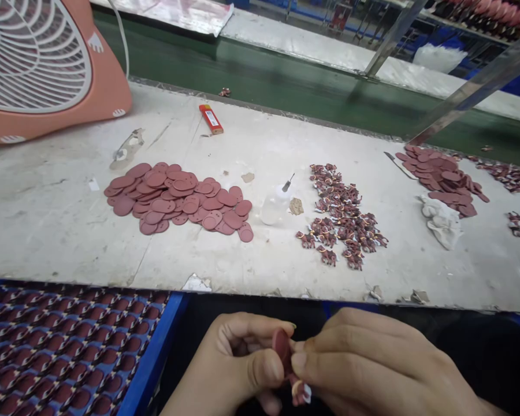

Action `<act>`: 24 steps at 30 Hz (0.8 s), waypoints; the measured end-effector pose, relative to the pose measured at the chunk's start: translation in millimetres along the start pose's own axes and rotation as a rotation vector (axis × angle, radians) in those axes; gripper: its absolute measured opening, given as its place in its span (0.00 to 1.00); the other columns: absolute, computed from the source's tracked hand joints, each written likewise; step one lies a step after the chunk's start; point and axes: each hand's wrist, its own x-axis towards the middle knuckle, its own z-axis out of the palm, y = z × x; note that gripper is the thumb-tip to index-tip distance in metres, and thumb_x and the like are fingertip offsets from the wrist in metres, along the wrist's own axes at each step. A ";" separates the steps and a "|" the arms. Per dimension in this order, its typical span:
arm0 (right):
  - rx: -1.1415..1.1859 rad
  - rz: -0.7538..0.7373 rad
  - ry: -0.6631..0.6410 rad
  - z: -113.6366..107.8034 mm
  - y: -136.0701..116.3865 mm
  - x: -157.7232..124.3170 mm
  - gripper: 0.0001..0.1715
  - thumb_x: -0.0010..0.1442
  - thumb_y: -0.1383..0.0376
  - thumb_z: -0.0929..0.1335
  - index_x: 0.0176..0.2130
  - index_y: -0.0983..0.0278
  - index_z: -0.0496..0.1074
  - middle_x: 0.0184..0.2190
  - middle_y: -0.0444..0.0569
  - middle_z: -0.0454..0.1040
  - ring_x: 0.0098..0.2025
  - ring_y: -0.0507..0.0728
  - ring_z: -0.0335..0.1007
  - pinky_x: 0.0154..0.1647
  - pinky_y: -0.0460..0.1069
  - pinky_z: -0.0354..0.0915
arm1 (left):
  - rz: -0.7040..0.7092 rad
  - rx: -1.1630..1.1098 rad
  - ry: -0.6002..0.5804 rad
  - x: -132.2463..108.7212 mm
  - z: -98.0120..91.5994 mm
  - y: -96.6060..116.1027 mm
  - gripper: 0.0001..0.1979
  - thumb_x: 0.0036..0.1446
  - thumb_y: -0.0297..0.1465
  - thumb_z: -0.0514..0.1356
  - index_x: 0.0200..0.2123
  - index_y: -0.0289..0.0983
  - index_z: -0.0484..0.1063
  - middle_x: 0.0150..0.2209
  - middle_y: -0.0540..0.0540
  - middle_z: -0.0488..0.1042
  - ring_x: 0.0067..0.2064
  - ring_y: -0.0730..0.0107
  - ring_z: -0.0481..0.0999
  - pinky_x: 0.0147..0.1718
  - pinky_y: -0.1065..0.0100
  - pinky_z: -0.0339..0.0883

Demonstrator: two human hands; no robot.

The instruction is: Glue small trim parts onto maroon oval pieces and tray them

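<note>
Seen from the head camera, a person works with both hands close to the body, just off the near edge of a worn white surface (91,242). The left hand (238,358) grips a reddish-brown oval disc (281,342) between thumb and fingers; the right hand (364,364) pinches a small brown figure (301,393) against it, one white-and-brown end showing below the fingertips.

Clock directions run from the hands. At 11 o'clock, a heap of matching discs (173,196) spreads across the surface, with a red lighter (211,119) lying farther back. A translucent bottle (273,208) with a needle-like tip stands at 12, and a cluster of brown figures (346,214) lies near 1.

Between 1 and 2 o'clock, a crumpled white cloth (442,222) lies against a second disc pile (446,179); more figures (509,176) are scattered toward 2. A blue tray (156,352) at 9 holds rows of discs bearing figures. An orange fan (47,63) stands between 10 and 11.
</note>
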 end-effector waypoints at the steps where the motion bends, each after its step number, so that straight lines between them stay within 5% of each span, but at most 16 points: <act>1: 0.022 0.025 -0.020 -1.3 0.3 0.5 0.07 0.65 0.76 0.66 0.43 0.72 0.73 0.35 0.51 0.77 0.34 0.52 0.73 0.36 0.43 0.71 | -0.001 0.002 0.015 1.2 -0.3 -0.1 0.14 0.37 0.37 0.74 0.30 0.39 0.82 0.22 0.51 0.80 0.21 0.78 0.74 0.18 0.81 0.67; 12: 0.119 0.129 -0.099 -4.9 4.8 1.3 0.09 0.64 0.76 0.66 0.44 0.68 0.72 0.35 0.46 0.74 0.35 0.50 0.68 0.38 0.41 0.66 | 0.032 -0.006 0.107 8.7 -5.5 -8.4 0.14 0.36 0.38 0.74 0.27 0.37 0.82 0.23 0.49 0.78 0.25 0.76 0.74 0.16 0.83 0.65; 24: 0.146 0.180 -0.142 -4.2 5.9 3.1 0.10 0.63 0.77 0.67 0.45 0.67 0.71 0.38 0.44 0.73 0.38 0.50 0.67 0.39 0.41 0.64 | 0.027 0.012 0.021 11.2 -14.9 -11.0 0.12 0.44 0.37 0.71 0.30 0.36 0.81 0.26 0.49 0.76 0.27 0.77 0.72 0.17 0.83 0.66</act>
